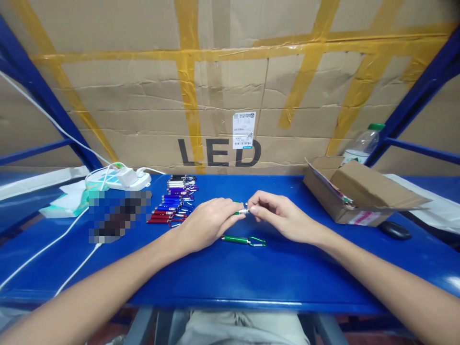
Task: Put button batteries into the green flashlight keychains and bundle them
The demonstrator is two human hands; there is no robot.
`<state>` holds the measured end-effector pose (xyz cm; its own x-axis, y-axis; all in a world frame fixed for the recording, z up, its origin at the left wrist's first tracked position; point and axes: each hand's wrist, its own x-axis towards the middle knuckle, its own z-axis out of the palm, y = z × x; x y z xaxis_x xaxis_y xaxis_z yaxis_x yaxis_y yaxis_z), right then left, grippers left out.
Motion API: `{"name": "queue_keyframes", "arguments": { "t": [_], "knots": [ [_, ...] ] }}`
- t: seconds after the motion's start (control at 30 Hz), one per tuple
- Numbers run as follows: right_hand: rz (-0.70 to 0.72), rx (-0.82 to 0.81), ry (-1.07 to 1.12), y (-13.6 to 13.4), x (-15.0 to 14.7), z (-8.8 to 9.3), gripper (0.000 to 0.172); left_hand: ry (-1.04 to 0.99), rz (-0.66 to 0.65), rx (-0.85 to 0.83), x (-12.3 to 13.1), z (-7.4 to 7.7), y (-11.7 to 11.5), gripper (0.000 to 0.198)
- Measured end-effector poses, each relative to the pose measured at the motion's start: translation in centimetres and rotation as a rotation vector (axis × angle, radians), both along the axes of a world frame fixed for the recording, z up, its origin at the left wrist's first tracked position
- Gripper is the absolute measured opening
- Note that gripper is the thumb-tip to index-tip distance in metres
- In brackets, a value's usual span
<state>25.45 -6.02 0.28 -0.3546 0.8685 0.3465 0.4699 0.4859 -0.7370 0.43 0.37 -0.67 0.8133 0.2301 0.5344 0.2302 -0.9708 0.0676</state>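
Both my hands meet over the middle of the blue table [230,278]. My left hand [208,221] is closed round a small green keychain flashlight [242,211], whose silver end sticks out toward my right hand [278,215]. My right hand pinches that silver end with thumb and fingers. A second green keychain flashlight [243,239] with a carabiner clip lies on the table just in front of my hands. To the left, a row of several keychain flashlights [176,201] in red, blue, purple and silver lies side by side.
An open cardboard box [354,191] stands at the right with a plastic bottle [362,143] behind it and a dark mouse [394,230] in front. A white power strip [118,179] with cables and tissue packs sits at the left. A cardboard wall marked LED backs the table.
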Motion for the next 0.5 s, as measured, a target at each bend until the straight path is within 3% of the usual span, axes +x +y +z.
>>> {"name": "queue_keyframes", "arguments": {
  "t": [0.07,0.17,0.33,0.5],
  "knots": [
    [-0.085,0.103,-0.115,0.4,0.8,0.1,0.034,-0.024,0.042,-0.055,0.1,-0.1,0.0,0.028],
    [-0.2,0.233,-0.409,1.3,2.5,0.0,0.024,-0.047,0.162,-0.182,0.2,-0.2,-0.1,0.023],
    [-0.076,0.118,-0.684,1.8,4.4,-0.4,0.013,-0.026,0.266,-0.272,0.3,-0.1,-0.2,0.024],
    [0.02,0.093,-0.714,1.3,4.0,-0.4,0.025,-0.008,0.255,-0.303,0.4,-0.2,-0.2,0.025]
  ]
}}
